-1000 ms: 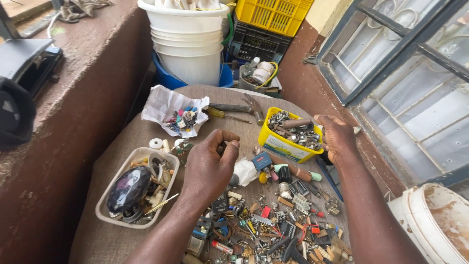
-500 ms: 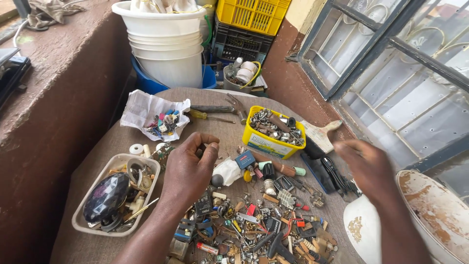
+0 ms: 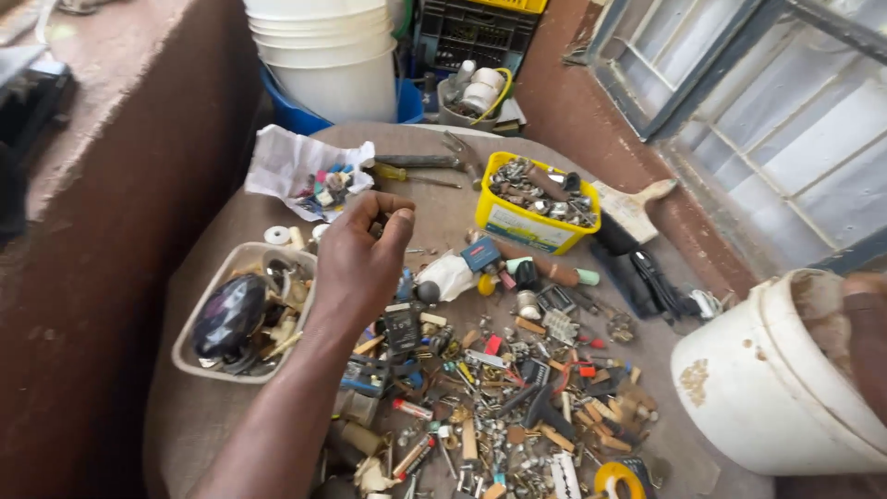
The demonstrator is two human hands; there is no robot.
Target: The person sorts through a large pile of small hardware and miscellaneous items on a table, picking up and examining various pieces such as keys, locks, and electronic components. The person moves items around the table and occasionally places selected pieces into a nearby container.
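Note:
My left hand point(image 3: 360, 254) hovers over the round cloth-covered table point(image 3: 443, 217). Its fingertips are pinched together, and anything between them is too small to see. It sits between a white tray point(image 3: 189, 365) of black and metal oddments and a wide scatter of small electronic parts point(image 3: 517, 397). Only part of my right hand point(image 3: 867, 319) shows at the right edge. It rests at the rim of a dirty white bucket point(image 3: 758, 388); its grip is hidden.
A yellow bin point(image 3: 527, 229) of metal bits stands at the table's back, with pliers point(image 3: 430, 162), a wooden-handled brush point(image 3: 633, 208) and crumpled paper point(image 3: 282, 157) holding small parts. Stacked white buckets point(image 3: 323, 55) and a black crate point(image 3: 471, 32) stand behind. A brown ledge point(image 3: 111, 139) runs left; a window grille point(image 3: 767, 120) is right.
My right hand swung away from the yellow bin to the right, ending at the white bucket. My left hand rose slightly toward the back of the table, fingers still pinched.

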